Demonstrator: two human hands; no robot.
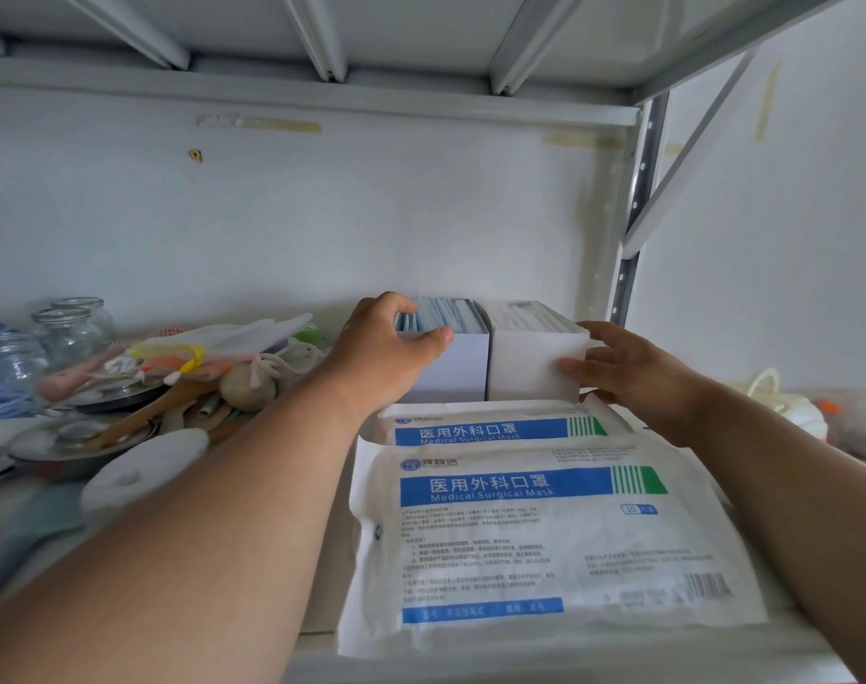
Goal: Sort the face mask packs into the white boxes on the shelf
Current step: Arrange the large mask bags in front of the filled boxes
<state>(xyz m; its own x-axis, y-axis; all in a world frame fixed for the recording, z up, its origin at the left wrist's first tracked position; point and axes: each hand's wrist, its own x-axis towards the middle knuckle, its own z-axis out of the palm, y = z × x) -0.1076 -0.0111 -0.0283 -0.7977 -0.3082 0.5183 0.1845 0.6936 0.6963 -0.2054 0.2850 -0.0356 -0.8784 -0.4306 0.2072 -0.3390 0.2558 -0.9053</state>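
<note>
Two white boxes stand side by side at the back of the shelf. The left box [458, 365] holds blue mask packs [440, 313] standing on edge; the right box [529, 370] holds white ones [529, 315]. My left hand [386, 353] grips the left box at its front left corner, thumb on the front rim and fingers over the packs. Against the right box's right side lies my right hand [628, 367], thumb on its front face. In front of the boxes lie two flat white mask packs with blue bands, the nearer [544, 535] overlapping the farther [495, 429].
Left of the boxes is a heap of clutter: glass jars [70, 328], a metal dish [75, 441] with wooden utensils, cloth pieces and a white lid [144, 469]. The shelf's upright post [633, 239] rises at the right, with more small items [791, 407] beyond it.
</note>
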